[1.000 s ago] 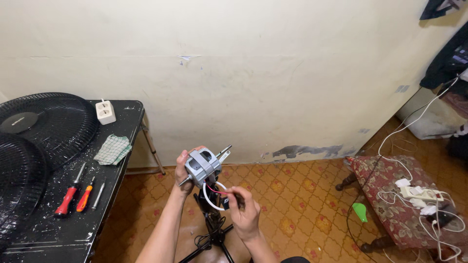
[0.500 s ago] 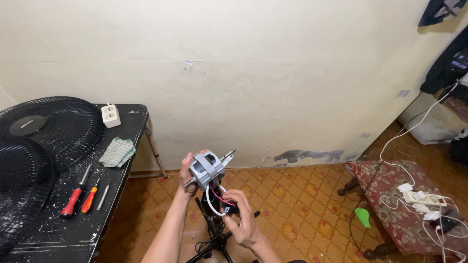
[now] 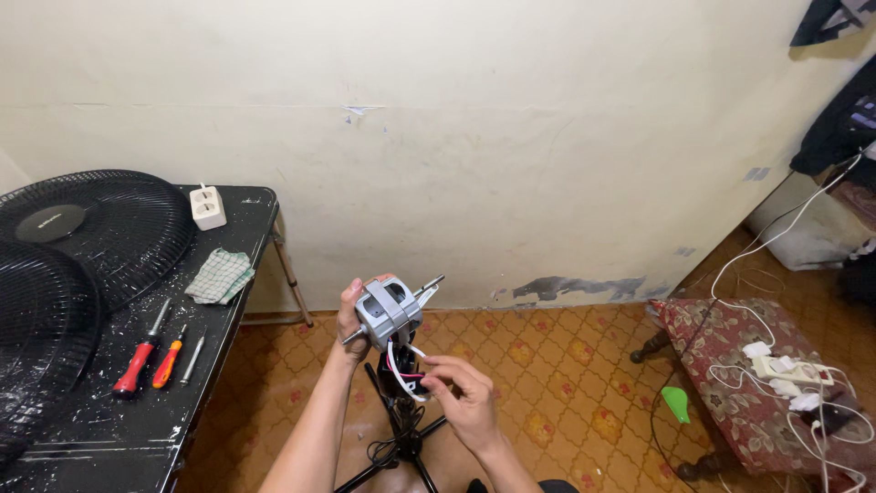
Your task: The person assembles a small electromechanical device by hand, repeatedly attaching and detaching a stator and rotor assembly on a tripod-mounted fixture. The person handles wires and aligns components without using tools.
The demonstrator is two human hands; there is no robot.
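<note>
My left hand point(image 3: 349, 318) grips a grey fan motor point(image 3: 389, 311) with a metal shaft sticking out to the upper right. White, red and black wires point(image 3: 403, 365) hang in a loop below the motor. My right hand point(image 3: 465, 397) pinches those wires just under the motor. Beneath both hands stands a black fan stand point(image 3: 401, 438) with its legs and a cable on the patterned floor.
A black table point(image 3: 119, 429) at left carries two black fan grilles point(image 3: 100, 219), a white power socket point(image 3: 208, 206), a checked cloth point(image 3: 220, 276) and several screwdrivers point(image 3: 139, 356). At right a patterned stool point(image 3: 730, 338) holds white cables and a power strip point(image 3: 785, 370). A green object point(image 3: 675, 403) lies on the floor.
The view has shifted slightly, so the table and hands sit a little lower and to the right. My right hand has moved a little on the wires; the left still holds the motor.
</note>
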